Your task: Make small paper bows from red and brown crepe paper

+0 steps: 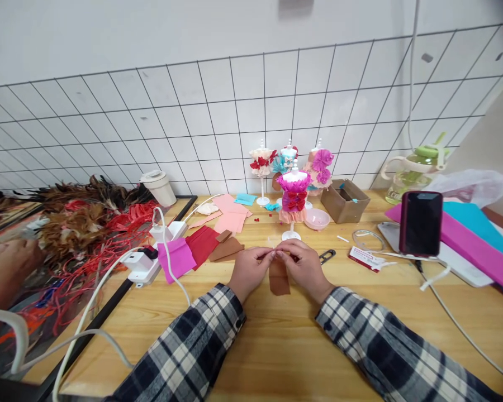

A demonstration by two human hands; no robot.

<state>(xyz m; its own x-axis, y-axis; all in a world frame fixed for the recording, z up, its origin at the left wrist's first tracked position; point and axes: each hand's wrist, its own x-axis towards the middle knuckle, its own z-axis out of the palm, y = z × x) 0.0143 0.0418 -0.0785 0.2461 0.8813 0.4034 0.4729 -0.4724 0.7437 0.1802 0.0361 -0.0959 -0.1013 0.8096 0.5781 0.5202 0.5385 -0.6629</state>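
Both my hands meet at the middle of the wooden table. My left hand (251,269) pinches the top edge of a strip of brown crepe paper (279,280) between thumb and fingers. Right beside it, my right hand (304,267) pinches the same edge, fingertips nearly touching the left ones. The strip hangs down below the fingers toward me. Just beyond my hands stands a small dress form (294,195) in a magenta and peach paper dress with a red bow. A dark cutter or clip-like tool (327,256) lies to the right of my right hand.
Left are magenta paper (176,259), red paper (201,245), brown pieces (227,249) and a power strip (145,269) with cables. Behind stand several dressed forms, a pink bowl (317,219) and a cardboard box (345,201). Right are a phone (421,224) and a bottle (414,173). A co-worker's hand (10,262) shows far left.
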